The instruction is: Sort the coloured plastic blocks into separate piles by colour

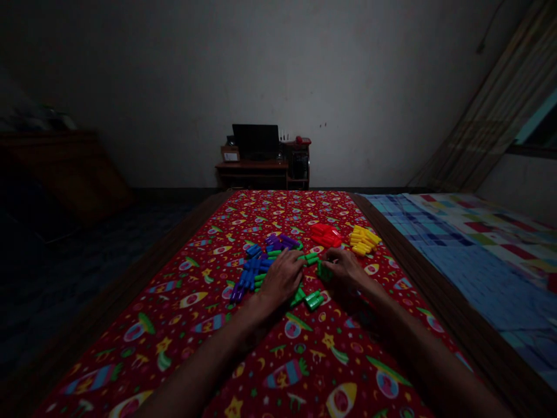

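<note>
Over the pile of small coloured plastic pieces, my left hand point(285, 276) is curled with its fingertips together at a green plastic piece point(310, 258). The underside of that hand is hidden. To its right, my right hand point(346, 267) pinches another green plastic piece point(323, 271), partly covered by the fingers. Nearer to me lie loose green pieces point(314, 300). Left of my left hand are blue pieces point(249, 273) and purple pieces point(237, 293), with more purple pieces point(285, 241) behind it. The exact kind of these pieces is too small to tell.
Beyond my right hand are a group of red pieces point(326, 235) and a group of yellow pieces point(364, 240). All lie on a red patterned cloth point(209, 360). A desk point(252, 166) with a monitor point(256, 139) stands by the far wall. A checked bedspread point(435, 255) is at right.
</note>
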`<state>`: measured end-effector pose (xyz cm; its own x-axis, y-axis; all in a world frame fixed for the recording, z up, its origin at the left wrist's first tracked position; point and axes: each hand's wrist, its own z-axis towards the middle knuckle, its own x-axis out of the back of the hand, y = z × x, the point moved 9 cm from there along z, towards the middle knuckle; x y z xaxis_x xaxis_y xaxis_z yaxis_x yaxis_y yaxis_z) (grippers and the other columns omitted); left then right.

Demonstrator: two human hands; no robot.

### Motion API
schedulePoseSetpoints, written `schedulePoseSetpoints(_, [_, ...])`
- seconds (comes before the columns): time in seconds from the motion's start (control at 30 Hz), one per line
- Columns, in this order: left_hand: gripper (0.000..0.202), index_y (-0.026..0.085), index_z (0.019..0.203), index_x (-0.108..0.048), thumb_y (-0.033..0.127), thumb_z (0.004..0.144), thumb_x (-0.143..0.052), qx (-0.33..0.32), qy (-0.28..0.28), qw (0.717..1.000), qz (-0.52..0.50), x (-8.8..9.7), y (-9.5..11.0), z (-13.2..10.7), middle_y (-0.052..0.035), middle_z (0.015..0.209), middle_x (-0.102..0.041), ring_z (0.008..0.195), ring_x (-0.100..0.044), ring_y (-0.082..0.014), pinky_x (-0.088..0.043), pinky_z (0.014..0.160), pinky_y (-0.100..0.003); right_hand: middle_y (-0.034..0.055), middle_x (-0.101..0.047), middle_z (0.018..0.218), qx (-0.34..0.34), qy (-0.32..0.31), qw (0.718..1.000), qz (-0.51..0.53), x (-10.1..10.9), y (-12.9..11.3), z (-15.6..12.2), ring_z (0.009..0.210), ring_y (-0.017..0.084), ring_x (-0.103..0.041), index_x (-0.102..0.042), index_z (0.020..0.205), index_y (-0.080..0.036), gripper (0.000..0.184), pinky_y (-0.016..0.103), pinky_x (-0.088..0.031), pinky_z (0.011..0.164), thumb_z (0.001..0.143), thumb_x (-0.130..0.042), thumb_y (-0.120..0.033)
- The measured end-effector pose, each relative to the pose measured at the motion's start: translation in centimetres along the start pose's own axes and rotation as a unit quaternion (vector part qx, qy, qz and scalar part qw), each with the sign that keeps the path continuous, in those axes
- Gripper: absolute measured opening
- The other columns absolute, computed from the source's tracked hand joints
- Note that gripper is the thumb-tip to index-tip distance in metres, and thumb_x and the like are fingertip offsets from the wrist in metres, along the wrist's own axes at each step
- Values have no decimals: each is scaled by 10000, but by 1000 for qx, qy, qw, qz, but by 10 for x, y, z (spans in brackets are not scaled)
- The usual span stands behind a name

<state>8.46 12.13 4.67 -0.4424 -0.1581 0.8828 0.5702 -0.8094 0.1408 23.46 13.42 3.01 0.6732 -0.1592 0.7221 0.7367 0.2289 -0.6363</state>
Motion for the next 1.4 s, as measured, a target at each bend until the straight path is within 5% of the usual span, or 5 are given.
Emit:
schedulePoseSetpoints(0.3, [302, 168, 1132, -603, 104, 846, -531, 37, -32, 998, 50, -17, -12, 23, -96, 1035, -695, 999, -625, -231, -354, 1077, -463, 103, -712, 888, -7, 103, 984, -144, 40, 15, -17, 814, 202, -640, -708, 931, -136, 253, 287, -454, 744, 845, -481, -203])
schedulePoseSetpoints(0.47, [209, 175, 1021, -613, 104, 852, -512, 23, 7, 999, 28, -4, 9, 6, -68, 985, -707, 977, -636, -221, -323, 1110, -488, 125, -683, 1089, 75, 13, 984, -158, 6, -18, -16, 1005, 220, -613, -608, 1223, -154, 367, 317, -452, 861, 879, -495, -213])
schedulePoseSetpoints(0.7, [203, 199, 1014, -592, 112, 849, -510, 22, 31, 999, -21, 14, 29, -32, -43, 980, -689, 967, -633, -204, -320, 1117, -504, 199, -636, 1124, -34, -77, 946, -314, -25, 5, -25, 1089, 280, -551, -568, 1260, -118, 385, 389, -400, 920, 921, -386, -149])
schedulePoseSetpoints(1.07, [297, 214, 1063, -573, 65, 825, -476, 46, 51, 995, -79, -10, 25, -55, -51, 1042, -621, 1002, -561, -218, -465, 893, -384, 174, -664, 1091, -132, 108, 920, -352, 59, 67, -61, 1058, 292, -571, -632, 1174, -123, 346, 391, -430, 895, 892, -437, -171])
schedulePoseSetpoints(1.4, [278, 218, 1061, -570, 84, 837, -476, 47, 65, 994, -75, -6, 27, -57, -50, 1032, -621, 994, -563, -219, -461, 902, -380, 204, -263, 1529, -12, 170, 901, -399, 68, 55, -21, 1387, 371, -251, -331, 1469, -188, 605, 599, -236, 1069, 926, -436, -434])
